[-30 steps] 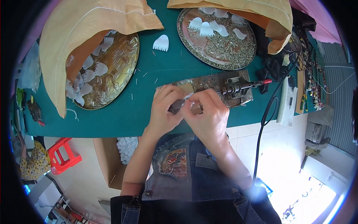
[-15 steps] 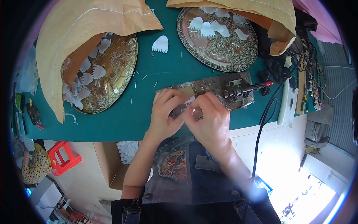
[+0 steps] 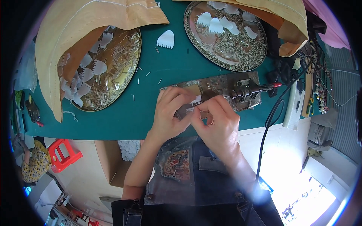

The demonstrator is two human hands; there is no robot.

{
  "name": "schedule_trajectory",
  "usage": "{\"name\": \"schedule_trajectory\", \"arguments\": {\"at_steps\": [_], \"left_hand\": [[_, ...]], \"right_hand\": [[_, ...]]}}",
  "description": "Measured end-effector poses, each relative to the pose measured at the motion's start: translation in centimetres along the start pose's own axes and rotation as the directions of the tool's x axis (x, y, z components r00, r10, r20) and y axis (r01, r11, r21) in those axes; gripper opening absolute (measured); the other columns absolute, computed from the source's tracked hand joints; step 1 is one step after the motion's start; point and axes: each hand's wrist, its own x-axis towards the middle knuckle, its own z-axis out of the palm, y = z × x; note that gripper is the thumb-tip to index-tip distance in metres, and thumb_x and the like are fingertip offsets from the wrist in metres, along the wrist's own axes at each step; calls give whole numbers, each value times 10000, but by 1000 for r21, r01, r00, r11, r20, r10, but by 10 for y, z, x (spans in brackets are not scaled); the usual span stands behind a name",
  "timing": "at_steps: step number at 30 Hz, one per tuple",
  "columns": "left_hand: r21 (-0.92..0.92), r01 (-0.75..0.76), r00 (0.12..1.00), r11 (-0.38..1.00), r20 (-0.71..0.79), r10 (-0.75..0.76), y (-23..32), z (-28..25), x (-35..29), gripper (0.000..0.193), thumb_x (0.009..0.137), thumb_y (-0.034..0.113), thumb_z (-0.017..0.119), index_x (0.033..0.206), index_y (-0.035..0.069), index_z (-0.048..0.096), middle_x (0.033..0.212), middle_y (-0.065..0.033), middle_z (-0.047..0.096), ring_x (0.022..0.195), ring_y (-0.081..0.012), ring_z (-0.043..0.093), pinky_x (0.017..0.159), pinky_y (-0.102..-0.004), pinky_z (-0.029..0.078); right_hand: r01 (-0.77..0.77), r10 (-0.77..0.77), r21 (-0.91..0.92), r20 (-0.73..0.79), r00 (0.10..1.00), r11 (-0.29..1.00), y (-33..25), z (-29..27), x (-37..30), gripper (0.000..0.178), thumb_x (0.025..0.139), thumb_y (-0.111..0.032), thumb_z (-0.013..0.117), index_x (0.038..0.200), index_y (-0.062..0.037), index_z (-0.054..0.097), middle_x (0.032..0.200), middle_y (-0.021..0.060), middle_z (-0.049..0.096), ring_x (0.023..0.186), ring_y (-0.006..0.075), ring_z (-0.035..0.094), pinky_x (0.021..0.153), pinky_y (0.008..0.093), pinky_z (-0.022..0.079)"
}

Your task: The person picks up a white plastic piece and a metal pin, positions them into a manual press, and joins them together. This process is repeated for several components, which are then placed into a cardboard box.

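Left hand point(image 3: 169, 112) grasps a small white piece point(image 3: 197, 99) near the clamp board point(image 3: 220, 83) on the green surface point(image 3: 113, 126); right hand point(image 3: 219, 118) has fingertips closed beside it, holding what I cannot tell.

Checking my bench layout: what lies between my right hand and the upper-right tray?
In the head view, the brown board carrying the metal clamp, then a narrow strip of green tabletop, lies between your right hand and the tray.

1 red stool point(image 3: 72, 159) on flr point(image 3: 85, 169), L; blk cable point(image 3: 262, 145), R.
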Motion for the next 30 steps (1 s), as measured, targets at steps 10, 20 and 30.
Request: {"name": "schedule_trajectory", "arguments": {"at_steps": [10, 20, 30], "left_hand": [[-19, -25, 1000, 999, -19, 25, 0, 1, 1, 314, 646, 74, 808, 936, 69, 688, 977, -58, 667, 910, -273, 602, 811, -382, 420], [-27, -35, 999, 999, -27, 35, -3, 2, 0, 316, 653, 86, 812, 945, 73, 692, 979, -57, 666, 912, -276, 602, 815, -386, 422], [-36, -16, 1000, 999, -20, 15, -2, 2, 0, 338, 625, 72, 784, 950, 72, 692, 968, -55, 655, 924, -272, 605, 824, -390, 428]], "right_hand": [[20, -21, 34, 38, 999, 999, 1, -19, 2, 170, 816, -47, 779, 961, -74, 695, 900, 42, 637, 630, 178, 681, 530, 305, 547], [126, -129, 28, 112, 985, 992, 8, -16, 3, 230, 807, -44, 783, 1021, -64, 703, 979, 40, 641, 707, 197, 698, 616, 331, 566], [379, -377, -64, 40, 925, 923, 26, -8, -1, 203, 746, -33, 778, 932, -56, 701, 931, 35, 650, 743, 198, 679, 596, 325, 538]]}}
